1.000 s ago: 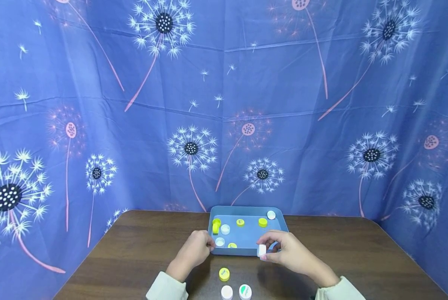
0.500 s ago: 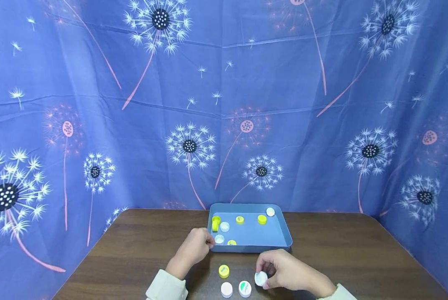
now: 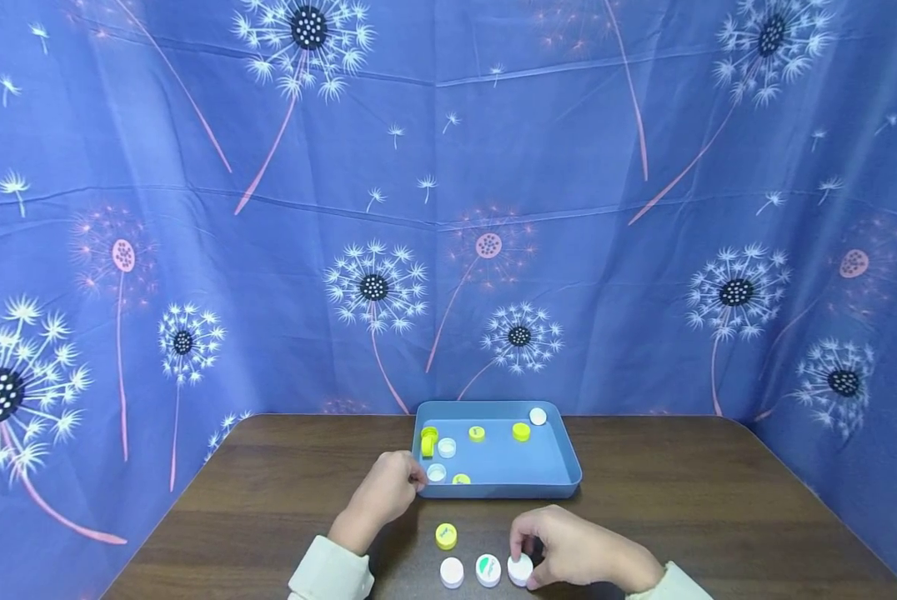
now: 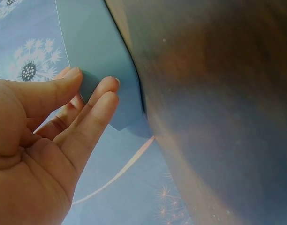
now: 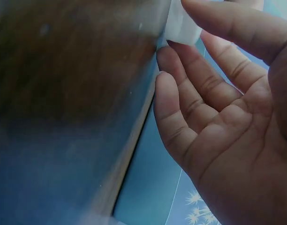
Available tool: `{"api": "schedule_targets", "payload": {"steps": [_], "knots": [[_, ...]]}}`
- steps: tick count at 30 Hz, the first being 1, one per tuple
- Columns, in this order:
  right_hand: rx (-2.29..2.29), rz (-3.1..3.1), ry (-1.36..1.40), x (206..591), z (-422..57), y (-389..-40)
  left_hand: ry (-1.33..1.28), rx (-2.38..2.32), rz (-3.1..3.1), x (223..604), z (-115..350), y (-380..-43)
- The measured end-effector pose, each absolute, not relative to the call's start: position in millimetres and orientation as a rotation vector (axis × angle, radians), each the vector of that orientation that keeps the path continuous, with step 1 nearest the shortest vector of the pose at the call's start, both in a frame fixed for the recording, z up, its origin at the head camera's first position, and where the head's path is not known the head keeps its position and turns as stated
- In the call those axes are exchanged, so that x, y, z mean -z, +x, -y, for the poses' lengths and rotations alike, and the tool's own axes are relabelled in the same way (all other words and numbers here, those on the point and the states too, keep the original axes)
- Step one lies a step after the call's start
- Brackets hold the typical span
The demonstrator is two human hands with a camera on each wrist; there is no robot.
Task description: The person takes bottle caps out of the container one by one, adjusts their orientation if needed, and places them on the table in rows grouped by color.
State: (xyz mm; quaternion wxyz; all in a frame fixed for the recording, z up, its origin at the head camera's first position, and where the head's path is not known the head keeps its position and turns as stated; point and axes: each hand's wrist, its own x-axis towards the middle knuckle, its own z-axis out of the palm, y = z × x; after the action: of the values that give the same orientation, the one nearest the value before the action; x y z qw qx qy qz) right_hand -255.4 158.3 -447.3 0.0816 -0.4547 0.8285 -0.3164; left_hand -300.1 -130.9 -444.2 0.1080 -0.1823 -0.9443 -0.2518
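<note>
On the wooden table a blue tray (image 3: 497,492) holds several yellow and white bottle caps. My left hand (image 3: 383,489) pinches the tray's front left corner; in the left wrist view its thumb and fingers (image 4: 99,110) are at the tray wall (image 4: 94,37). In front of the tray, my right hand (image 3: 572,546) pinches a white bottle cap (image 3: 519,571) that sits on the table. The right wrist view shows this cap (image 5: 181,28) between thumb and fingers. Left of it, in a row, lie a white cap with green print (image 3: 488,571) and a plain white cap (image 3: 452,572).
A yellow cap (image 3: 446,536) lies behind the plain white one, between the hands. Inside the tray, yellow caps and clear-white caps gather at the left, with a white cap (image 3: 538,416) at the back right corner. A blue dandelion-print cloth (image 3: 606,333) hangs behind the table (image 3: 681,483).
My right hand has carried the white cap from the tray's front edge down to the table, beside the printed cap. The left hand stays at the tray corner. The head view has tilted slightly.
</note>
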Motion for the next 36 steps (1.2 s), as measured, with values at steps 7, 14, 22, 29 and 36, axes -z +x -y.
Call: {"api": "schedule_targets", "payload": {"steps": [7, 14, 22, 29, 36], "knots": [[0.921, -2.48, -1.407, 446.3, -157.6, -253.9, -0.512, 0.744, 2.792, 443.0, 131.0, -299.6], [0.954, -2.432, -1.367, 445.0, -156.4, -252.6, -0.526, 0.731, 2.782, 443.0, 131.2, -299.8], [0.956, -2.416, -1.359, 444.6, -156.5, -255.1, -0.562, 0.723, 2.759, 440.1, 131.9, -298.7], [1.027, -2.358, -1.313, 444.9, -158.3, -255.7, -0.573, 0.735, 2.749, 438.4, 131.0, -297.5], [1.007, -2.385, -1.318, 446.3, -159.8, -254.6, -0.572, 0.731, 2.758, 439.2, 130.6, -296.7]]}}
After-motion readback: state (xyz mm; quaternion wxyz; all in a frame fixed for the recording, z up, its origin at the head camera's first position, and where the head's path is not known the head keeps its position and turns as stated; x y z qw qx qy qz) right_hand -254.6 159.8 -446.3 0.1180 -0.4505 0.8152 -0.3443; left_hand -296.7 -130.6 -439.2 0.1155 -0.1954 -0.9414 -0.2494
